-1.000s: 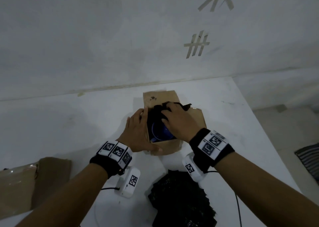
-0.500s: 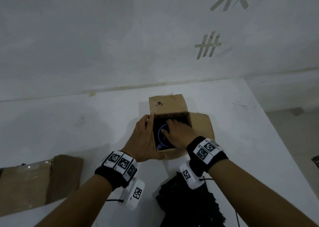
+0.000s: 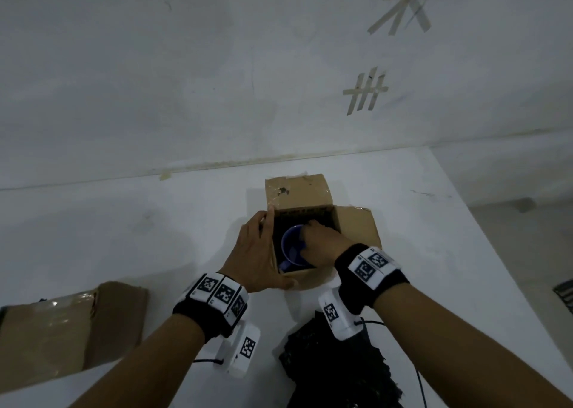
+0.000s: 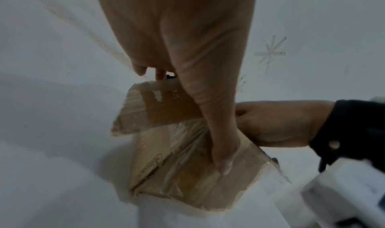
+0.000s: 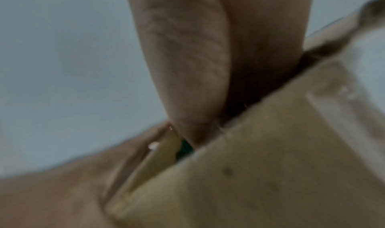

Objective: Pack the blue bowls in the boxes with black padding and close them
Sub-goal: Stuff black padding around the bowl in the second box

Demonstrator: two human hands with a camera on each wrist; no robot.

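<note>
An open cardboard box (image 3: 356,224) stands in the middle of the white table (image 3: 124,227). A blue bowl (image 3: 290,248) lies inside it, with dark padding around it. My left hand (image 3: 257,252) clasps the box's near left corner: fingers lie along the left flap, and the thumb (image 4: 220,149) presses the front wall (image 4: 187,178). My right hand (image 3: 319,241) reaches down into the box over the bowl's right rim, its fingertips hidden inside. In the right wrist view a straight finger (image 5: 193,70) slips down behind the box wall (image 5: 270,165).
A pile of black padding (image 3: 335,367) lies on the table near me, under my right wrist. A second cardboard box (image 3: 62,330) with shiny tape lies at the near left. A wall (image 3: 217,66) rises behind the table, whose right edge (image 3: 483,237) drops to the floor.
The black padding that stuck out above the box is now down inside it. My right hand has sunk deeper into the box. My left hand keeps its hold on the corner.
</note>
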